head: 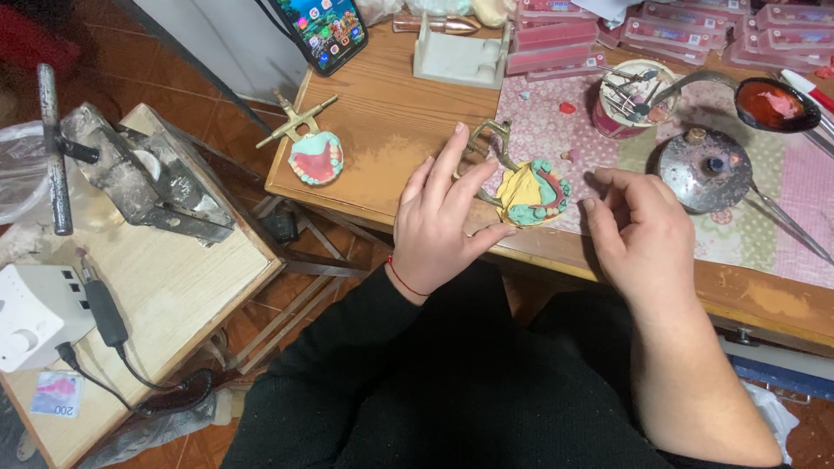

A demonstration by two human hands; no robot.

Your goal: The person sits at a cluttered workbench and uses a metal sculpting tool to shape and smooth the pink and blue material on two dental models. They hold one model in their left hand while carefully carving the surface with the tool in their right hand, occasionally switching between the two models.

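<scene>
Left hand (441, 224) steadies the denture model (537, 191) — right hand (638, 227) just beside it.

A small dental workshop: denture models (316, 159) with pink wax gums and rows of teeth sit on brass hinged frames on the wooden counter (391, 113), beside a cup of hand tools (627, 97), a spirit burner (704, 169), stacked pink wax boxes (556, 39) and a metal press (139, 174).
</scene>
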